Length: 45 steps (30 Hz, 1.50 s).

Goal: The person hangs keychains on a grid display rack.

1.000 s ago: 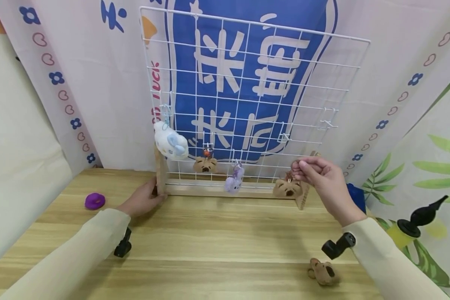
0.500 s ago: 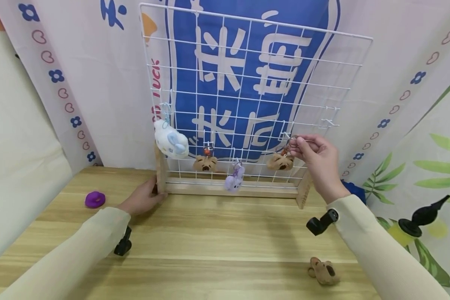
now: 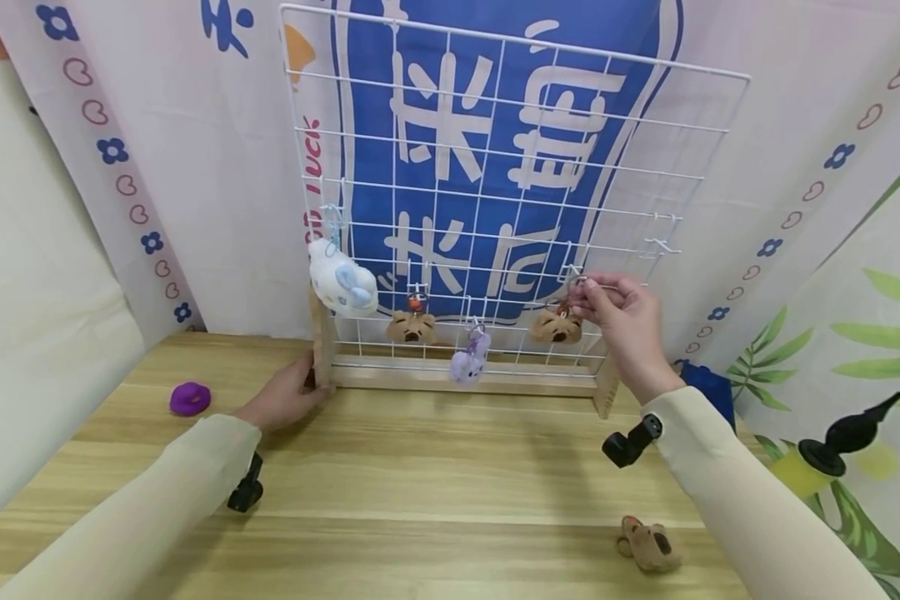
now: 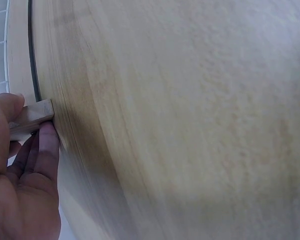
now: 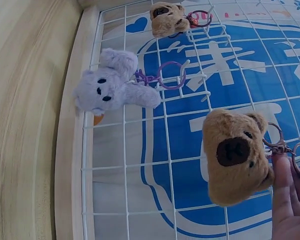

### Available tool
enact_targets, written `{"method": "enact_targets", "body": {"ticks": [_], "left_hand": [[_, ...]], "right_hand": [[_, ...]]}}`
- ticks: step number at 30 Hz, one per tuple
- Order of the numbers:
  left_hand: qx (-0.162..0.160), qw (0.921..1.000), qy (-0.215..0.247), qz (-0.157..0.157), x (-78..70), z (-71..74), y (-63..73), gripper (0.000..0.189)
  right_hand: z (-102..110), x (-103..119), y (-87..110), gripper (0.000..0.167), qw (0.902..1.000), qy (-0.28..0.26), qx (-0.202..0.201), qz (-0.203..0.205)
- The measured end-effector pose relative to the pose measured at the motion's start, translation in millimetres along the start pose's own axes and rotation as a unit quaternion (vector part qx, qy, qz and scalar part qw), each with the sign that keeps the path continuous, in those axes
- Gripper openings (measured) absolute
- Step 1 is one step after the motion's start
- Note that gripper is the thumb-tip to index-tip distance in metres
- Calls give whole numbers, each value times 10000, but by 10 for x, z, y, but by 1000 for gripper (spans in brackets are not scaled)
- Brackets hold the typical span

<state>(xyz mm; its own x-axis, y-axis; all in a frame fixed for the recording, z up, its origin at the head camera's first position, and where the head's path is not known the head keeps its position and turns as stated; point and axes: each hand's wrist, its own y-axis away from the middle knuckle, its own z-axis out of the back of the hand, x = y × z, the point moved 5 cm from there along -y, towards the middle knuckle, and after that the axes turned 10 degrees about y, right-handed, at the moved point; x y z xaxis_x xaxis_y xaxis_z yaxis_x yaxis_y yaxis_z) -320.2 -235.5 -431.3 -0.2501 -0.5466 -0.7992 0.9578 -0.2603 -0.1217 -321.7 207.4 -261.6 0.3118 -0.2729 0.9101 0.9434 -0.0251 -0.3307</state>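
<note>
My right hand [image 3: 626,325] pinches the metal ring of a brown bear-head plush keychain [image 3: 557,327], just below a white hook [image 3: 573,271] on the wire grid [image 3: 450,31]. In the right wrist view the bear [image 5: 235,160] hangs in front of the grid, and fingertips hold its ring at the right edge. Whether the ring touches the hook is hard to tell. At lower left, my left hand [image 3: 288,396] grips the wooden foot [image 4: 35,117] of the stand, thumb on one side and fingers on the other.
On the grid hang a white-and-blue plush [image 3: 342,283], another bear keychain [image 3: 411,327] and a lilac plush keychain [image 3: 470,362]. A brown bear plush [image 3: 647,546] and a purple ring-shaped object [image 3: 190,399] lie on the table. At right stands a yellow bottle [image 3: 802,467] with a black top.
My right hand has lifted the bear keychain up and leftward, bringing its ring close to the hook. The left hand stays on the stand's foot.
</note>
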Motion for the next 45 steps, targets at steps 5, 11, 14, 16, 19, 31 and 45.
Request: {"method": "enact_targets", "body": {"ticks": [5, 11, 14, 16, 19, 31, 45], "left_hand": [[-4, 10000, -18, -49, -6, -2, -13, 68], [-18, 9999, -84, -69, -7, -9, -11, 68], [-24, 9999, -94, -40, -22, -5, 3, 68], [-24, 9999, -117, -24, -35, -1, 14, 69], [-13, 9999, -141, -14, -50, 1, 25, 71], [0, 9999, -117, -60, -35, 2, 12, 69], [-40, 9998, -71, -157, -4, 6, 4, 67]], "right_hand": [[12, -28, -6, 24, 9999, -77, 50, -83], [41, -64, 4, 18, 9993, -160, 122, -318], [65, -72, 16, 23, 9989, -39, 159, -443], [81, -80, 25, 26, 9984, 15, 187, -526], [104, -94, 38, 30, 9980, 103, 204, -586], [219, -242, 211, 23, 9979, 370, 315, -422], [445, -802, 841, 33, 9616, 1871, 1723, -1031]]}}
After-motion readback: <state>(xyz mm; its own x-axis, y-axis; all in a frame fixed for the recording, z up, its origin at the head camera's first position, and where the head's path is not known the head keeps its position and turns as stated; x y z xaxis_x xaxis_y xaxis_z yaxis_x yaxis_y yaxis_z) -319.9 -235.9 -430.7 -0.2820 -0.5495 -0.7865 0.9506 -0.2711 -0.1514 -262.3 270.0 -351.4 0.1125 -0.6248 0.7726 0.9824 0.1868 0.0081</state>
